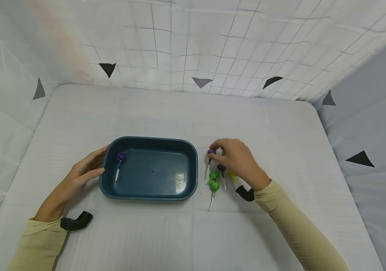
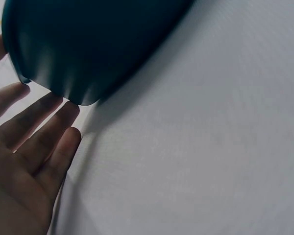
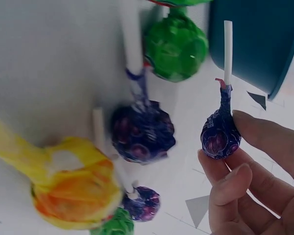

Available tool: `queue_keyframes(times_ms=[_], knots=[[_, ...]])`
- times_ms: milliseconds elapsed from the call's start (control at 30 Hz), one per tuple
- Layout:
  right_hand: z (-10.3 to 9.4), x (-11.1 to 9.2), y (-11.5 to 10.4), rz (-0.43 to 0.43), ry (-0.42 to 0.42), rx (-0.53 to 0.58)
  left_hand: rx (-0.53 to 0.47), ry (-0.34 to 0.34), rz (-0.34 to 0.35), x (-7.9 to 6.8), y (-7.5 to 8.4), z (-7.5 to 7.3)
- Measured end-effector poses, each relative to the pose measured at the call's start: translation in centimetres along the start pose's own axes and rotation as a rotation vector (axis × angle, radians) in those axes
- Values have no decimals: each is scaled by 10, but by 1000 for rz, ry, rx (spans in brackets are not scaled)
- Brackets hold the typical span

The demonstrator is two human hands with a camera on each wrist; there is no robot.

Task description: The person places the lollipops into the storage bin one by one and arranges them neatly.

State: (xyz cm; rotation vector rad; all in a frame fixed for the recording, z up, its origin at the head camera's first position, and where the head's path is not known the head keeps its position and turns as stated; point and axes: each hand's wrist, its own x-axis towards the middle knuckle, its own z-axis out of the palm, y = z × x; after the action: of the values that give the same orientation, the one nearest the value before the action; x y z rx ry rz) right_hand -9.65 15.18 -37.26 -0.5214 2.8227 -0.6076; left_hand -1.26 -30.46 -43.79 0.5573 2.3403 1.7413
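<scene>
A dark teal plastic bin (image 1: 152,197) lies on the table, holding one purple-wrapped lollipop (image 1: 121,157) near its left end. My left hand (image 1: 77,178) rests against the bin's left wall, fingers extended; in the left wrist view the fingertips meet that wall. To the right of the bin, my right hand (image 1: 240,160) pinches the round head of another purple lollipop (image 3: 219,134) between thumb and fingers, its white stick pointing away from the palm. Close by lie two green lollipops (image 1: 214,186), a dark purple lollipop (image 1: 221,168) and a yellow lollipop (image 1: 233,177), partly covered by my right hand.
White cloth covers the table (image 1: 165,237). A white grid-lined curtain (image 1: 193,45) rises behind it, with dark triangles stuck along the lower part. Black wrist devices (image 1: 76,221) sit at both sleeve cuffs.
</scene>
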Motion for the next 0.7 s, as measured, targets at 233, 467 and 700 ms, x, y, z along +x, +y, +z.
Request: queue_keyframes(times_ms=[233, 467, 700], knots=[[-10, 1, -7, -1, 21, -1, 1, 2, 6, 0, -1, 0], [-15, 3, -10, 17, 20, 1, 4, 2, 10, 0, -1, 0], [-19, 5, -14, 3, 37, 29, 1, 1, 15, 0, -3, 0]])
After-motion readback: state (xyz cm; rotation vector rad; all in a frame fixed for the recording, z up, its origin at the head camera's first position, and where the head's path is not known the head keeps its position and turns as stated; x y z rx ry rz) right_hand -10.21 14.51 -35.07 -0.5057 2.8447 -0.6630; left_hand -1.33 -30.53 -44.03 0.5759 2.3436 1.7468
